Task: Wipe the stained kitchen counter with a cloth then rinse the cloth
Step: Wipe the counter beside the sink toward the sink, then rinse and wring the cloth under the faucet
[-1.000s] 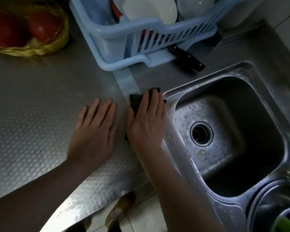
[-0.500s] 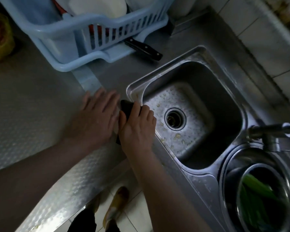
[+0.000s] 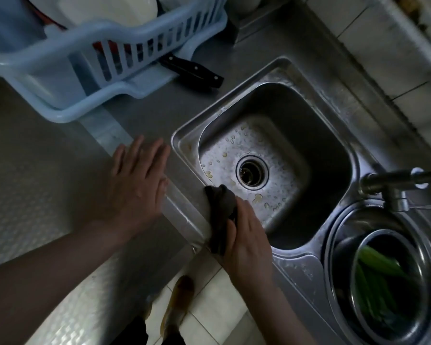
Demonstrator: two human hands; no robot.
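One wide steel counter [image 3: 47,170] fills the left half of the frame, and a steel sink [image 3: 184,139] is set into it at centre, its floor beaded with droplets around the drain. A pale blue dish rack [image 3: 60,53] is seen at upper left, and a round metal bowl [image 3: 334,245] holding green stalks sits at lower right. A faucet [image 3: 393,180] is mounted at the right edge, above that bowl; no running water can be made out. The left hand [image 3: 137,178] is laid flat on the counter just left of the sink, fingers straight and spread, with nothing held. The right hand [image 3: 244,245] is placed at the sink's lower-left rim, and its fingers are curled round a dark cloth [image 3: 220,207]. The cloth is bunched, most of it standing out from the upper-left side of the grip, draped over the rim, with its far end hanging just inside the sink. A black knife handle [image 3: 192,70] lies beside the rack, well apart from both hands. The wiping step is judged to be at its last stretch, along the seam between counter and sink. For the rinse, the cloth would have to be carried to the right, under the faucet, and the water turned on, probably by the free left hand.
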